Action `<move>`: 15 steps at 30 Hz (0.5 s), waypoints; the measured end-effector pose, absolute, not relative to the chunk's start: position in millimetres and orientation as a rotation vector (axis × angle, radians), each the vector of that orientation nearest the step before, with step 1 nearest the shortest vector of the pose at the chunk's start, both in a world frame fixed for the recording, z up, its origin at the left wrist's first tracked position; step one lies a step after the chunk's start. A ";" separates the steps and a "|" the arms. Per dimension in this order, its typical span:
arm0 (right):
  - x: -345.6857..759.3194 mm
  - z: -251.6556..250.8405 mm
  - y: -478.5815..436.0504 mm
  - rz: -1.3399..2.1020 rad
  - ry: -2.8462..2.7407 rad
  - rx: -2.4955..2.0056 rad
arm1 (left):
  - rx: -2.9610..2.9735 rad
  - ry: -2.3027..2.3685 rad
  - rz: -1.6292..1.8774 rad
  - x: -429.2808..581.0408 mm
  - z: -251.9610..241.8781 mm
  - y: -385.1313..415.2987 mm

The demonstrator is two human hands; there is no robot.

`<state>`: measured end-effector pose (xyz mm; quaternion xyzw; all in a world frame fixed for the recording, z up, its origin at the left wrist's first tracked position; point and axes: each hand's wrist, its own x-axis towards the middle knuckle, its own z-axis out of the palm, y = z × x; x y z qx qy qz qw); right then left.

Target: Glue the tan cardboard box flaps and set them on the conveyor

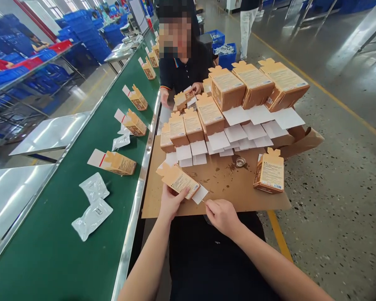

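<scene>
Lower centre of frame: my left hand (172, 201), forearm angled up, gripped a tan, printed cardboard box (182, 182); my right hand (222, 214), knuckles up, pinched a thin pale stick (203, 201).

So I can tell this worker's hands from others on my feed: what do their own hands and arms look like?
The left hand and right hand are bare, without gloves. Both forearms are uncovered; no sleeve, watch or bracelet shows. Black clothing shows below, between the arms.
</scene>
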<state>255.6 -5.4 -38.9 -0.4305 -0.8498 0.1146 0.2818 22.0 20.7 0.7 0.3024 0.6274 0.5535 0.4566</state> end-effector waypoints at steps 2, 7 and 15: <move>262.7 -39.1 -3.6 0.322 -2.344 -1.147 | 0.782 1.560 1.362 27.8 3.3 20.8; 266.5 -38.3 4.7 0.399 -2.433 -1.114 | 0.862 1.610 1.297 33.7 14.3 21.6; 278.5 -32.8 11.0 0.449 -2.378 -1.259 | 1.002 1.703 1.353 37.1 1.8 12.4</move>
